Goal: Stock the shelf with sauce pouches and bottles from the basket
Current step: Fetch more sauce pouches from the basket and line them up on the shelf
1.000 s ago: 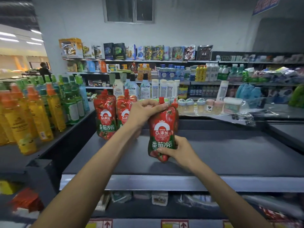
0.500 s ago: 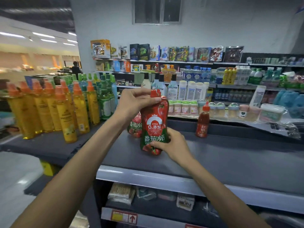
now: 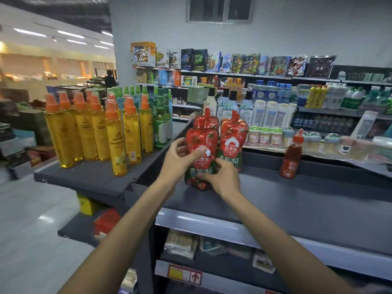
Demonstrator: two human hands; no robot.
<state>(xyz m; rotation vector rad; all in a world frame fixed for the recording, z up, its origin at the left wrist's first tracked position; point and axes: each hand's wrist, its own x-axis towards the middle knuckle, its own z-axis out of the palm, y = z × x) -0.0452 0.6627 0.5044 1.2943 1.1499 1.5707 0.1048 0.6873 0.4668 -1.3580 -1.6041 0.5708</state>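
Grey shelf (image 3: 297,200), pouch (image 3: 201,153) (two-handed grip)

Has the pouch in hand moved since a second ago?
Yes. The held pouch went left and down, now in front of the standing pouches, its base at the shelf.

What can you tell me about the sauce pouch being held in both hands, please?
The sauce pouch is glossy red flexible film with tomato pictures, white lettering and a green lower band. It stands upright on the grey shelf, in front of two matching pouches. The left hand grips its side; the right hand holds its base.
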